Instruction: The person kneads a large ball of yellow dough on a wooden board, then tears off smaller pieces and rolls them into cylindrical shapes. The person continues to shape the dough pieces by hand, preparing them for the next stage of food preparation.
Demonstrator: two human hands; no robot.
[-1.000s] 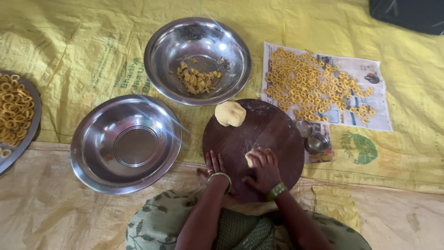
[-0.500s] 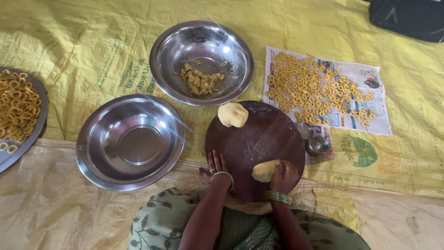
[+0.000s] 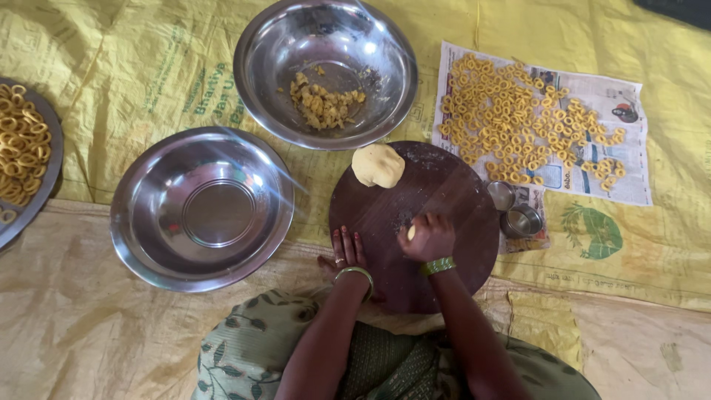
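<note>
1. Hands: right hand [image 3: 429,237] is clenched over a small yellow piece of dough [image 3: 411,232], pressing it on the round dark wooden board [image 3: 444,192]. Left hand [image 3: 345,250] lies flat and released, fingers spread on the board's near edge, grasping nothing.
2. Stock left: a pale yellow dough ball [image 3: 378,164] sits on the far edge of the board, untouched. The large steel bowl [image 3: 326,70] beyond it holds only a small heap of yellow dough crumbs [image 3: 324,104].
3. Done so far: many small yellow dough rings [image 3: 518,122] lie spread on a sheet of newspaper [image 3: 629,178] right of the board; more rings fill a steel tray [image 3: 22,163] at the far left.
4. Empty wide steel basin [image 3: 201,207] sits left of the board.
5. Two small steel cups [image 3: 515,211] stand just beside the board's right edge.
6. Judgement: work looks well advanced; the piece in hand, the ball and the crumbs remain unshaped.
</note>
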